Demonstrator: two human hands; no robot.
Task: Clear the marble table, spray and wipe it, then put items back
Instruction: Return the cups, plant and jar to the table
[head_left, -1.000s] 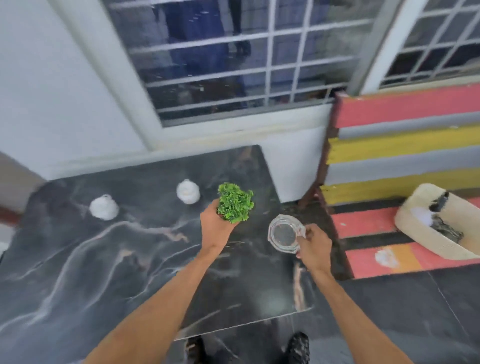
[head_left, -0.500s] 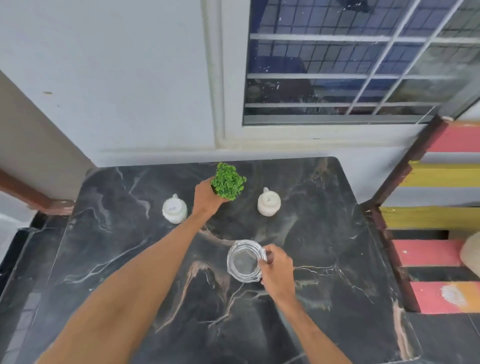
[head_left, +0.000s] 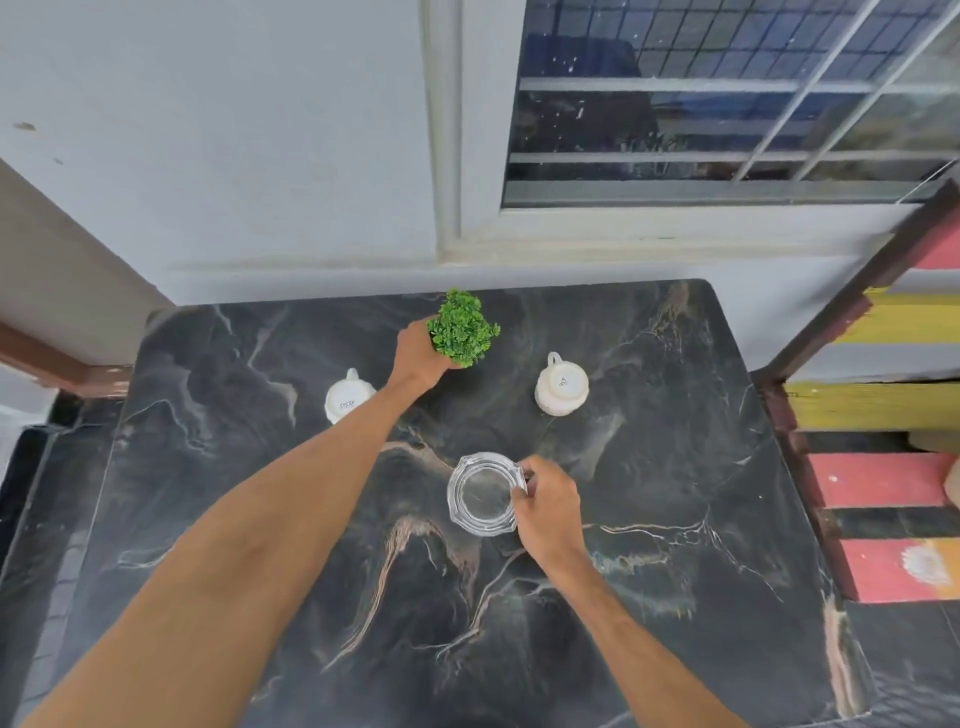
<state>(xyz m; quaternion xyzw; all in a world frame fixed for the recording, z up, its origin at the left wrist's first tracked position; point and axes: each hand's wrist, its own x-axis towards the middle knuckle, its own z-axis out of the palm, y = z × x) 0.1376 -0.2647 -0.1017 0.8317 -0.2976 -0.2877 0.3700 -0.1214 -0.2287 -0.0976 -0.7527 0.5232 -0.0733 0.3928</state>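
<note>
The black marble table (head_left: 675, 519) fills the lower view. My left hand (head_left: 418, 356) grips a small green plant (head_left: 462, 327) near the table's far edge; its pot is hidden behind my fingers. My right hand (head_left: 548, 506) pinches the right rim of a clear glass dish (head_left: 483, 493) at the table's middle. Two white cups stand upside down: one (head_left: 347, 397) left of my left forearm, the other (head_left: 562, 384) to the right of the plant.
A white wall and a barred window (head_left: 727, 104) stand behind the table. A bench of red, yellow and grey slats (head_left: 883, 478) runs along the table's right side. Dark floor (head_left: 31, 493) shows at the left.
My left hand has carried the plant farther toward the table's back edge, between the two cups. The right hand has kept the glass dish near the table's middle. The camera has closed in.
</note>
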